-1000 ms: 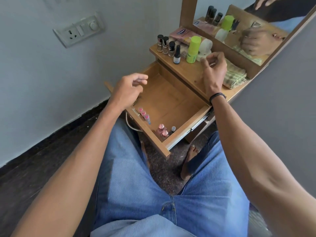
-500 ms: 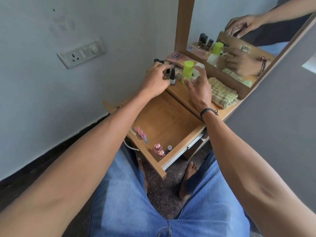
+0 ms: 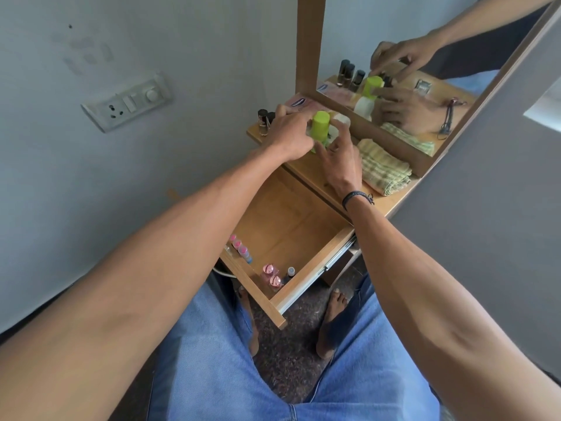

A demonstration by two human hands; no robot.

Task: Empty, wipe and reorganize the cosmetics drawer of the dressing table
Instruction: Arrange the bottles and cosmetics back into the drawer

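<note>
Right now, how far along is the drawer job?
Done: the drawer holds pink-capped tubes and pink bottles along its front wall. In hand: left hand and right hand are at the green bottle on the tabletop. Left: that, the nail polish bottle and the white container wait up there.

- I count three pink-capped tubes (image 3: 237, 244)
- two pink round-topped bottles (image 3: 269, 268)
- one small dark bottle with a pale cap (image 3: 290, 272)
- one green-capped bottle (image 3: 320, 124)
- one white container (image 3: 342, 119)
- one folded checked cloth (image 3: 383, 167)
- two dark-capped polish bottles (image 3: 263, 118) that I can see
</note>
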